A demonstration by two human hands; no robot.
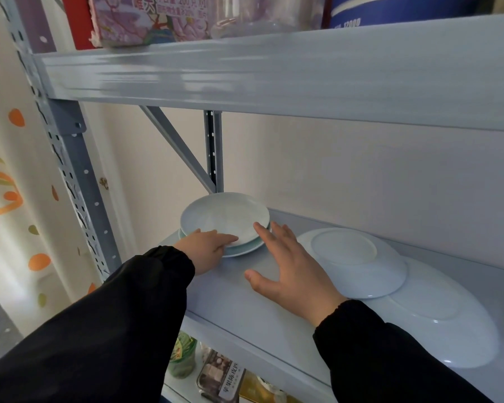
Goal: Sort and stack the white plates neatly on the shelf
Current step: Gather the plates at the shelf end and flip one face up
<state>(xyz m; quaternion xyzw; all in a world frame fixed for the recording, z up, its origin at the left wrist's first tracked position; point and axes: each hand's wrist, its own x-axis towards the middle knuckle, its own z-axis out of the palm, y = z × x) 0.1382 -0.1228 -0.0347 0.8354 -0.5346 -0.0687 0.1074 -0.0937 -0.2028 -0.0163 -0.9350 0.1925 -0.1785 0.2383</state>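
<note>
On the grey shelf (239,289), at the back left, a small white plate (221,216) sits right side up on top of a pale green-rimmed plate (245,249). My left hand (207,247) grips the near rim of that top plate, thumb over the edge. My right hand (288,263) is spread open, fingertips touching the stack's right rim, holding nothing. To the right, a medium white plate (355,263) lies upside down, overlapping a large upside-down white plate (437,318).
The upper shelf beam (274,71) hangs low over the working space, with boxes and a tub above. A rear upright (213,149) and diagonal brace stand just behind the stack. The left post (76,181) borders the shelf. Packaged food sits on the shelf below.
</note>
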